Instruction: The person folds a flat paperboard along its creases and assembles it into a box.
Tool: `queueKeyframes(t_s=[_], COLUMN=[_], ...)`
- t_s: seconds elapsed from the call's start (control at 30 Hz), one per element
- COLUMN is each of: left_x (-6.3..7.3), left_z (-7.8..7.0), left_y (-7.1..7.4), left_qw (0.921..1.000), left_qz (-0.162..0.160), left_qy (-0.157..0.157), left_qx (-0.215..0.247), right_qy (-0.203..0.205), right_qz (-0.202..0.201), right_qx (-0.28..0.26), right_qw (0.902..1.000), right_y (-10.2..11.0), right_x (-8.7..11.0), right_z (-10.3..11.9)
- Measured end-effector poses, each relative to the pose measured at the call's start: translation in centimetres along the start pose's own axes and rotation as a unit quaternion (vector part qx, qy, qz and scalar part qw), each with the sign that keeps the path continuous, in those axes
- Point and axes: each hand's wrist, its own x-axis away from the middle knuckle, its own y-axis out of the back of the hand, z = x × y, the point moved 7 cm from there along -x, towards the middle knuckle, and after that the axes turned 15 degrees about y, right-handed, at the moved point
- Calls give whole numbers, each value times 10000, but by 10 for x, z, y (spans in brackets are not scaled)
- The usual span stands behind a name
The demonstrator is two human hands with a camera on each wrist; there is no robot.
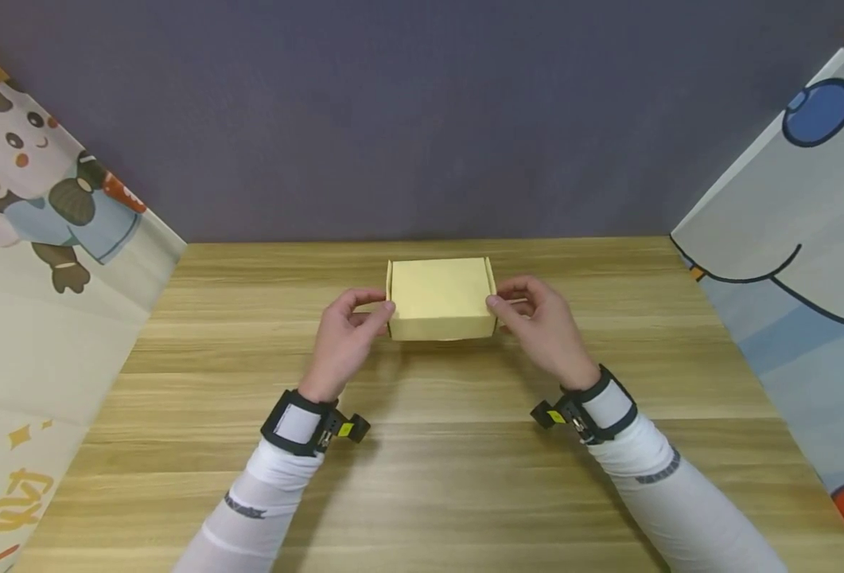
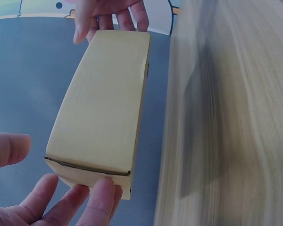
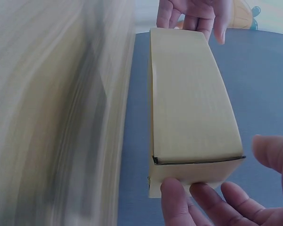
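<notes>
A small pale-yellow cardboard box with its lid down is held up over the wooden table, between two bare hands. At its left end is my left hand; in the left wrist view its fingertips press the end panel, while the thumb stands apart from the box. My right hand presses the opposite end with extended fingers, its thumb also off the cardboard in the right wrist view. Both wrist views show blue-grey wall between the box and the tabletop. The underside of the box is hidden.
The wood-grain table runs back to a dark blue-grey wall. Cartoon-printed panels stand at the left and right. A strapped camera sits on each wrist, over white sleeves.
</notes>
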Motion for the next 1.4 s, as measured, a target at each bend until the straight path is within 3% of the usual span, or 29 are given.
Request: queueKeyframes(t_s=[0.33,0.8,1.4], left_x=[-6,-19,-24], left_z=[10,31,41], left_y=[-4,-12,-19], left_qw=[9993,9956,9928], left_qz=[-100,322,430], left_qy=[43,648,767], left_qx=[-344,-587,-813], right_qy=[-159,-317,-839], right_qz=[503,833,1052], right_qx=[887,1017,899], right_qw=[9947,9908,9868], right_y=[-10,-20,-25], right_x=[1,2,7], right_z=[-11,-28,-45])
